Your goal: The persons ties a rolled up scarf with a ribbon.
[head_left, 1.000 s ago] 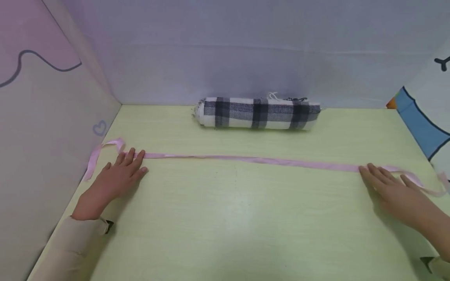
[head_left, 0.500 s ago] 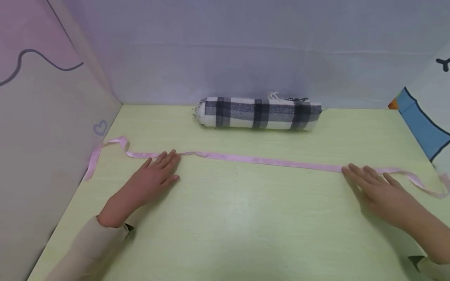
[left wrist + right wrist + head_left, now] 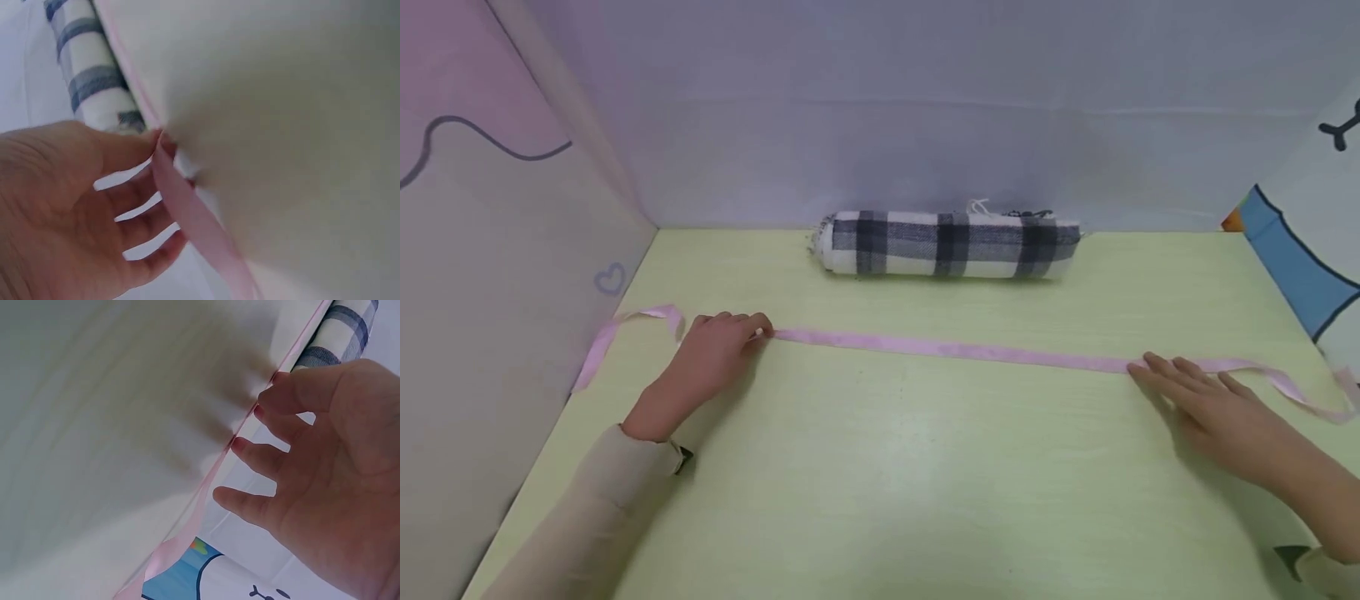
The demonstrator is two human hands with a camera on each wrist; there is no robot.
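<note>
A: So, ribbon (image 3: 955, 350) lies flat in front of the scarf roll (image 3: 947, 243), parallel to it?
B: Yes. Left hand (image 3: 715, 350) pinches it past the roll's left end; right hand (image 3: 1202, 400) presses flat, fingers straight, past the right end.

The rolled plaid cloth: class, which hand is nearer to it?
Left. The left hand lies just front-left of the rolled plaid cloth; the right hand sits farther off, front-right.

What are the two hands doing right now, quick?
Left hand: fingers curled, pinching the pink ribbon.
Right hand: open, straight fingers pressing the ribbon flat.
</note>
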